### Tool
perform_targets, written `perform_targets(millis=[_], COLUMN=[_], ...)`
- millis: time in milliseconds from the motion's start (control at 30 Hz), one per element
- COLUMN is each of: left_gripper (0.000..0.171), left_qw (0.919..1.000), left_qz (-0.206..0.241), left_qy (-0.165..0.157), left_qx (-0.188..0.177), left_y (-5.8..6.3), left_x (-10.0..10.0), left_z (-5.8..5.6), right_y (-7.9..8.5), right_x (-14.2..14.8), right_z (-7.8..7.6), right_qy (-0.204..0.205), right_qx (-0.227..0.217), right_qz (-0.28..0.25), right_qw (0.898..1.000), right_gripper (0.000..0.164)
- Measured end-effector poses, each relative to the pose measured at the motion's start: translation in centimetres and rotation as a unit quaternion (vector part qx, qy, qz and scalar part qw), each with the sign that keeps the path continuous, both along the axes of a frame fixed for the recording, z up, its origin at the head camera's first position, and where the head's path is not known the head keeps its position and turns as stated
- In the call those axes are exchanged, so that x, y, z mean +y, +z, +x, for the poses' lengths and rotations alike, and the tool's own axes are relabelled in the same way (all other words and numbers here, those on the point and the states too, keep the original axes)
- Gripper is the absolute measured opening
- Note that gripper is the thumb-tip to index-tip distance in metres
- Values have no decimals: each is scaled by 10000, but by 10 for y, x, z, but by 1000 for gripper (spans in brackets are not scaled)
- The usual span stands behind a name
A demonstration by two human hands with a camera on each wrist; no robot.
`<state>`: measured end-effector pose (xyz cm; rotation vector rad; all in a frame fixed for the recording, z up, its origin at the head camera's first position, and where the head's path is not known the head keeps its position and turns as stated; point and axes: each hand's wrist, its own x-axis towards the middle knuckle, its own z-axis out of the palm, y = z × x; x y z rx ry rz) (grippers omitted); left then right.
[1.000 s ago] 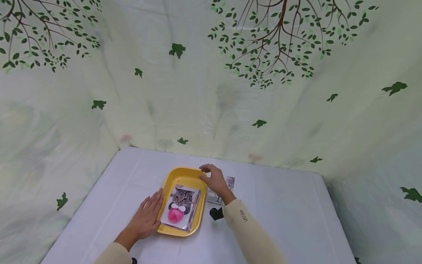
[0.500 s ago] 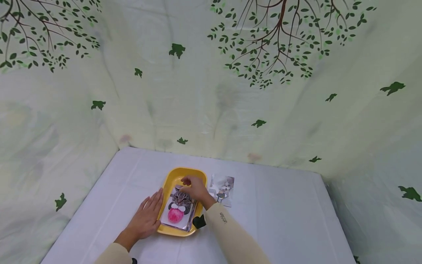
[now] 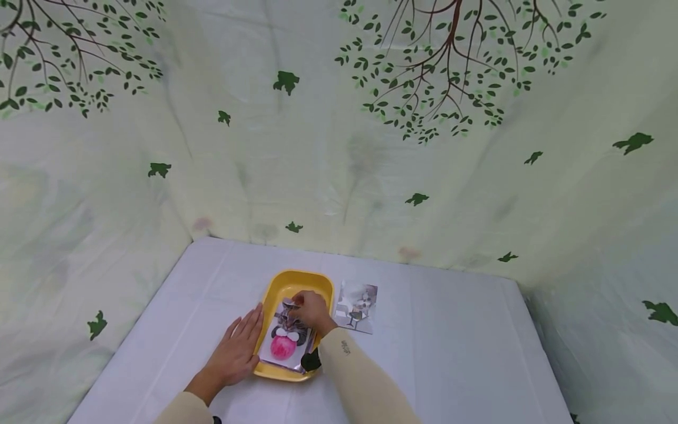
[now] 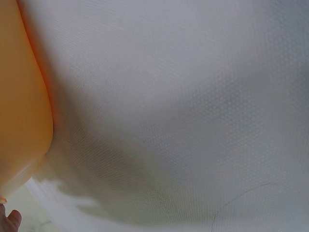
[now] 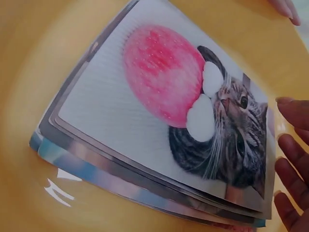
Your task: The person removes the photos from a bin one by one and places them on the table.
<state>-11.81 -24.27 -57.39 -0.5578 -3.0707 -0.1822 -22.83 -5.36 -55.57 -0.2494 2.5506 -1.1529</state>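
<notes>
**Right grip [image 3: 312, 311] bent over the far end of a photo stack [image 3: 275, 360]**

Head view: the stack lies in a yellow tray [image 3: 288, 285], directly beneath the right grip and extending from it toward the person. That hand reaches in with its fingers loosely curled downward and a narrow gap at the thumb; it holds nothing that shows. The left grip [image 3: 233, 351] rests flat along the tray's near-left side, fingers straight and close together. To the right of the right grip, a loose photo [image 3: 358, 306] lies on the surface [image 3: 450, 341]. Small lettering marks the right sleeve [image 3: 365, 383], too blurred to read.

Left wrist view: the tray's outer wall fills the left edge, with fingertips [image 4: 14, 218] at the lower corner.

Right wrist view: the right grip's fingertips are slightly parted, just beside the cat's end of the top photo [image 5: 159, 72], its pink ball farther from them.
</notes>
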Motion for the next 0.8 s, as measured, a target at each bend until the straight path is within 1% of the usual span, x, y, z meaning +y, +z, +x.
perform_targets(millis=[167, 333, 467, 533, 600, 733, 800], left_gripper=[78, 78, 77, 77, 78, 79, 80], left_qw=[10000, 9999, 10000, 9999, 9997, 9984, 9977], left_qz=[28, 27, 17, 53, 71, 145, 148], left_qy=[-28, -38, -42, -57, -74, -135, -148], left_qx=[83, 91, 76, 133, 220, 539, 639], left_y=[-1, -1, -1, -2, -3, -5, -6], left_x=[-1, -1, -1, -1, -1, -2, -3], left_z=[0, 1, 0, 0, 1, 1, 1], right_y=[-4, -11, -12, -12, -12, -12, -13], right_x=[-6, -10, -12, -12, -11, -11, -11], right_z=[1, 1, 2, 3, 3, 4, 5], right_qy=[-220, -361, -499, -525, -525, -501, -497], right_qx=[-32, -32, -34, -42, -74, -144, -171], right_qz=[357, 623, 639, 623, 582, 463, 371], right_qw=[9991, 9974, 9967, 9967, 9969, 9976, 9979], right_gripper=[34, 36, 37, 37, 36, 34, 33])
